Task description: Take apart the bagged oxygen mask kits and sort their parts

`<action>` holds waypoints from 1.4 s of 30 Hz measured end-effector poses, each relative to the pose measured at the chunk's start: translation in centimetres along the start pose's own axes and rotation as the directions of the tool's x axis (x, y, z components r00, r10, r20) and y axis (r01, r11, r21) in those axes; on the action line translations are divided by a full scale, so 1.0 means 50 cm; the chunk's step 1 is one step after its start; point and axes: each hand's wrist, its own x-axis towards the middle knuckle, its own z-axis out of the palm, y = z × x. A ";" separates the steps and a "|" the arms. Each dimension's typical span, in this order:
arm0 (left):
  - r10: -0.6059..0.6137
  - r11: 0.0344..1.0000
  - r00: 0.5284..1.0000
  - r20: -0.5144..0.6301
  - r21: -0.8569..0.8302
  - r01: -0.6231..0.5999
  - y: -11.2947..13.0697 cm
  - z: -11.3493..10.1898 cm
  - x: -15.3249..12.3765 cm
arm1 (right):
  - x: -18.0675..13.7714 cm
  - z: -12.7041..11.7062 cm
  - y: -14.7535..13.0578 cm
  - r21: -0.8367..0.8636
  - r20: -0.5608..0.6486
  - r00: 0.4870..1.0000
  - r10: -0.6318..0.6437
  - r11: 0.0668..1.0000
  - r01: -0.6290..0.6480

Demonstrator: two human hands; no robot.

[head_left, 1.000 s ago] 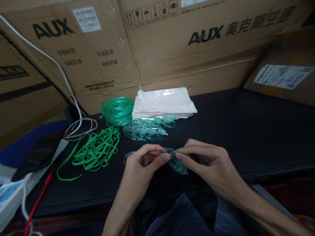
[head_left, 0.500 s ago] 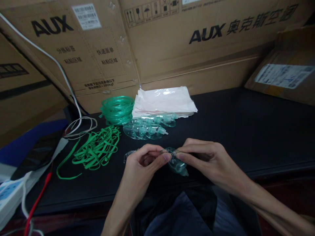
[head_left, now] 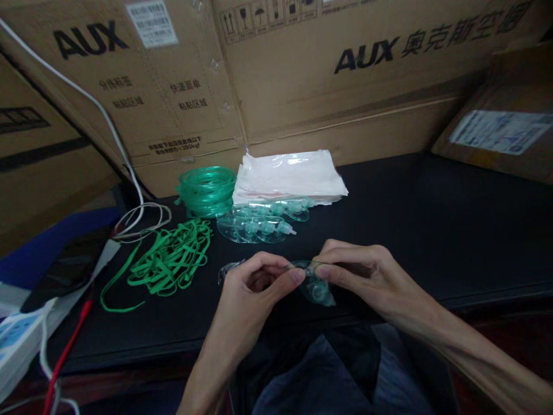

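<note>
Between my hands, over the table's front part, is a clear greenish plastic oxygen mask. My left hand pinches its upper edge between thumb and forefinger. From the other side my right hand grips the same edge, its thumb close to the left thumb. The mask's pointed connector end hangs down toward me. Whatever small part lies between the fingertips is hidden. A few thin metal strips lie just left of my left hand. Beyond the hands, several more clear masks rest nested in rows.
Behind the masks lies a stack of white plastic bags. A coil of green tubing and a heap of green elastic straps sit to the left. Cables and a power strip occupy the left edge. Large cardboard boxes wall the back.
The mask has turned slightly and shifted a little right, its connector end now angled more to the right. Both hands keep their pinch on it.
</note>
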 end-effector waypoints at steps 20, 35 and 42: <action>0.252 0.965 0.967 -0.050 0.094 -0.246 -0.002 -0.005 -0.002 | 0.005 0.011 0.022 0.289 0.088 0.994 0.071 0.953 -0.093; 0.517 0.828 0.854 0.067 0.214 -0.518 -0.019 -0.004 -0.004 | -0.014 0.003 -0.009 0.379 0.308 0.950 0.044 0.910 -0.165; 0.648 0.727 0.761 -0.004 0.301 -0.617 -0.016 -0.001 -0.016 | -0.010 0.008 -0.007 0.233 0.203 0.977 0.062 0.966 -0.110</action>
